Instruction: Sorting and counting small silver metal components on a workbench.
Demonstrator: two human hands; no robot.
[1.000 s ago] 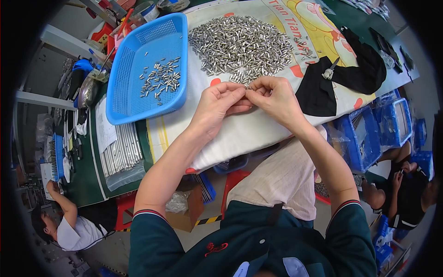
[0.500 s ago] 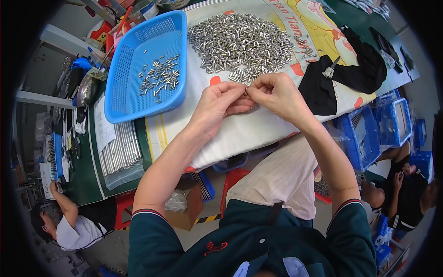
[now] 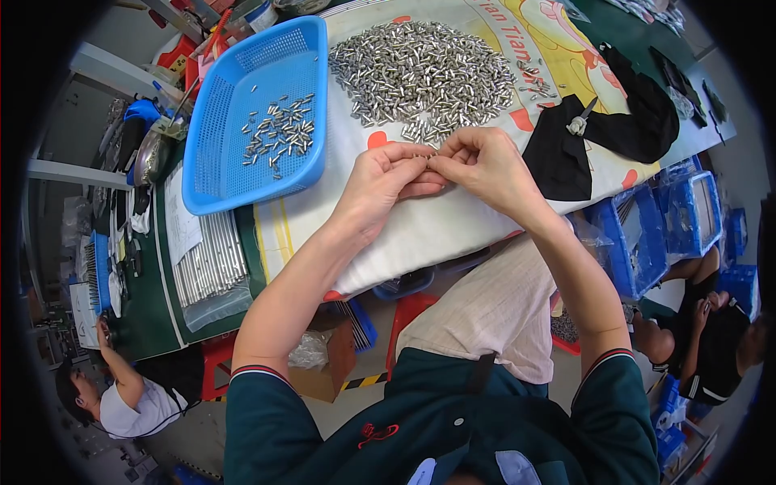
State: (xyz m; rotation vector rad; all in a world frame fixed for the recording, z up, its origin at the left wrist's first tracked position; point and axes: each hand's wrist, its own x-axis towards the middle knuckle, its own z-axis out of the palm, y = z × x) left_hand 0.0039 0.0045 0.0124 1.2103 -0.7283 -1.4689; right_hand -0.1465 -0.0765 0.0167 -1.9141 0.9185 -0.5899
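My left hand point(image 3: 383, 183) and my right hand point(image 3: 489, 168) meet fingertip to fingertip over the near part of a white printed cloth point(image 3: 380, 263). Both are closed in a pinch on small metal pins, mostly covered by the fingers. Just beyond the fingertips spreads a large heap of short silvery metal pins point(image 3: 424, 73). Left of it stands a blue perforated plastic basket point(image 3: 318, 89), with a smaller scatter of the same pins point(image 3: 283, 137) on its bottom.
Right of my hands lie black cloth pieces point(image 3: 558, 158) with a small knife point(image 3: 579, 123) on them. Bagged metal rods point(image 3: 212, 271) lie left of the basket. Blue bins point(image 3: 626, 242) stand at the right; co-workers sit at lower left point(image 3: 133, 400) and right point(image 3: 715, 347).
My fingertips have shifted slightly against each other; both hands stay in nearly the same place. At the lower left, the co-worker's arm has moved a little.
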